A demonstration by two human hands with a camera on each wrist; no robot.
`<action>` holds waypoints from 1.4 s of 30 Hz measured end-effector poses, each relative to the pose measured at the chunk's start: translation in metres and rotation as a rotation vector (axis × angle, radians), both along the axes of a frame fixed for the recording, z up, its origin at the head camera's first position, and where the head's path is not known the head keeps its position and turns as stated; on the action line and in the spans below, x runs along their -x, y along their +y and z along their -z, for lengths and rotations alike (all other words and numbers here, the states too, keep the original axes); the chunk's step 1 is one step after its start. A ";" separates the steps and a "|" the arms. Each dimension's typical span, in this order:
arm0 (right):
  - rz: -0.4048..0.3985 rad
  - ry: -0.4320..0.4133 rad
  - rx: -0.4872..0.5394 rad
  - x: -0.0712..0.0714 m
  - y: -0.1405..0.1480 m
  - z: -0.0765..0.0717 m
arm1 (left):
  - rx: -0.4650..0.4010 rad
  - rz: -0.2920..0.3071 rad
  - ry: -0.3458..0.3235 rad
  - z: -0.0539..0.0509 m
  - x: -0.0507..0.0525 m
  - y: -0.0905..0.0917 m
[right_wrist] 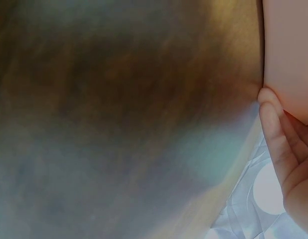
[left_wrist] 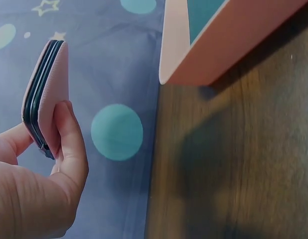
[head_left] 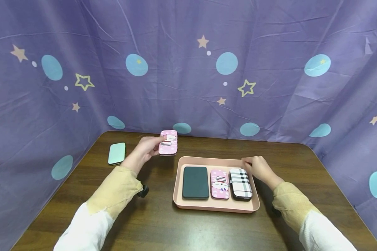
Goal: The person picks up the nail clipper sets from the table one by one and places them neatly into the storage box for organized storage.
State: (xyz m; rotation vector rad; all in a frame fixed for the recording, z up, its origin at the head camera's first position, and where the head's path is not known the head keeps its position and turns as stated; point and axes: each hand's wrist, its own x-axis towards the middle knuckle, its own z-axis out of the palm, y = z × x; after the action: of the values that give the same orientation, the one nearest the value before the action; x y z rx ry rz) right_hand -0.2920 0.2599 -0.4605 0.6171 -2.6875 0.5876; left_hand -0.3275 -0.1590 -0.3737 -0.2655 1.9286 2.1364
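My left hand (head_left: pixel 146 148) pinches a flat pink case (head_left: pixel 168 143) with a cartoon print, thumb on one face and fingers on the other. It is held up behind and left of the pink tray (head_left: pixel 215 210). In the left wrist view the case (left_wrist: pixel 47 92) shows dark edges between its two halves, which are closed together. At the tray's back right corner my right hand (head_left: pixel 260 169) grips the rim. Inside the tray lie a dark green case (head_left: pixel 196 182), another pink printed case (head_left: pixel 220 184) and a plaid case (head_left: pixel 240 183), side by side.
A mint green case (head_left: pixel 117 153) lies on the brown wooden table (head_left: pixel 144 223) at the back left, beyond my left forearm. Around the table's back and sides hangs a purple curtain (head_left: pixel 182 97) with stars and blue ovals.
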 end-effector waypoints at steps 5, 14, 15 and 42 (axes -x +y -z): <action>0.000 -0.005 0.002 -0.001 0.001 0.000 | -0.022 0.041 0.009 -0.005 -0.009 0.009; -0.002 0.000 0.000 0.000 0.001 0.000 | -0.055 0.092 0.025 -0.009 -0.021 0.026; -0.001 0.001 0.000 0.000 0.001 0.000 | -0.059 0.097 0.025 -0.008 -0.022 0.028; 0.017 -0.021 -0.007 0.001 0.000 -0.002 | -0.022 0.218 -0.012 -0.002 -0.051 0.094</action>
State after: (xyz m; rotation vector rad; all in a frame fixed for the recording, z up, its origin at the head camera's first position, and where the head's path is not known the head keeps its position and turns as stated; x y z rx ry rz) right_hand -0.2926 0.2601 -0.4588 0.5924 -2.7125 0.5843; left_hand -0.2767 -0.0653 -0.3719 -0.0609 1.8334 2.0082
